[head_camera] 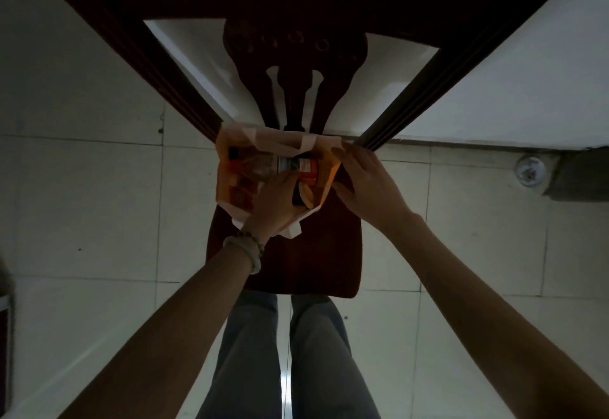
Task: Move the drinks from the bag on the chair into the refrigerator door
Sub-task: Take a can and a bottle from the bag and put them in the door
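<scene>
Two hands at the bag [230, 184], low light. Left hand [275, 202] is sunk into the bag mouth, fingers curled among the drinks [304, 168]; whether it has closed on one, I cannot tell. Right hand [365, 181], just beside it, lies spread against the bag's near side, fingers loosely open, steadying the rim, holding no bottle. Bag sits at the back of the chair [313, 263] seat, beyond both hands. Risks: thin paper wall could tear if a bottle is dragged out at an angle; bottles packed touching, so lifting one may topple neighbours; bag could slide off the seat onto the tiled floor [99, 207] if the right hand releases.
</scene>
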Motion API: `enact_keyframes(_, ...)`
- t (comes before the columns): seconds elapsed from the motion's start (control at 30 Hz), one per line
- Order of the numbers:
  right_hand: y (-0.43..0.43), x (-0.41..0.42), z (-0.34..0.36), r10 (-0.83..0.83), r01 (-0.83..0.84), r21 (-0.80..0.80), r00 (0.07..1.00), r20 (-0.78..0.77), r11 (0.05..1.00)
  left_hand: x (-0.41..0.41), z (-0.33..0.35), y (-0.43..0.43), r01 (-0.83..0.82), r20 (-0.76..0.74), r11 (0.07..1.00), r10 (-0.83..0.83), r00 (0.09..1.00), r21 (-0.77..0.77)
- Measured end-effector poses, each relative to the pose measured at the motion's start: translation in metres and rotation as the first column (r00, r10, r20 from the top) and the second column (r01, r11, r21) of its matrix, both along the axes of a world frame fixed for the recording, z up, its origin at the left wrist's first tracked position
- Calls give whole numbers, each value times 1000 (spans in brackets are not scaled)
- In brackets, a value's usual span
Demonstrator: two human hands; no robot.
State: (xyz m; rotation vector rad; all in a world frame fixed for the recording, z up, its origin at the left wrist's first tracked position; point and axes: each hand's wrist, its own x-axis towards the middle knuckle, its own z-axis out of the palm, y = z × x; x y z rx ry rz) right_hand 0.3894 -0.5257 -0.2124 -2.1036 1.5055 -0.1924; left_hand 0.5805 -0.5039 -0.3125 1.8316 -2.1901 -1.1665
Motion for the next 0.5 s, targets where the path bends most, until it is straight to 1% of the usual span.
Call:
enact_keyframes(0.13,-1,1,-3,6,-6,18,1000,8,1000,-7,-9,15,43,189,999,-38,981,-19)
enact_keyframes(0.2,-1,5,-3,15,-15,22,1000,14,1000,-4,-16,21,-12,204,1000,10,979,9)
enact_keyframes(0.27,-2,9,-1,19,-20,28,1000,18,999,0,-14,21,-78,131,997,78,988,-5)
enact_keyframes(0.37,-5,16,4,23,-23,15,999,29,1000,6,7,16,-208,-41,978,207,977,-22)
enact_keyframes(0.5,-15,31,5,36,-38,42,998,54,998,23,49,9,-389,-292,920,357,887,-55)
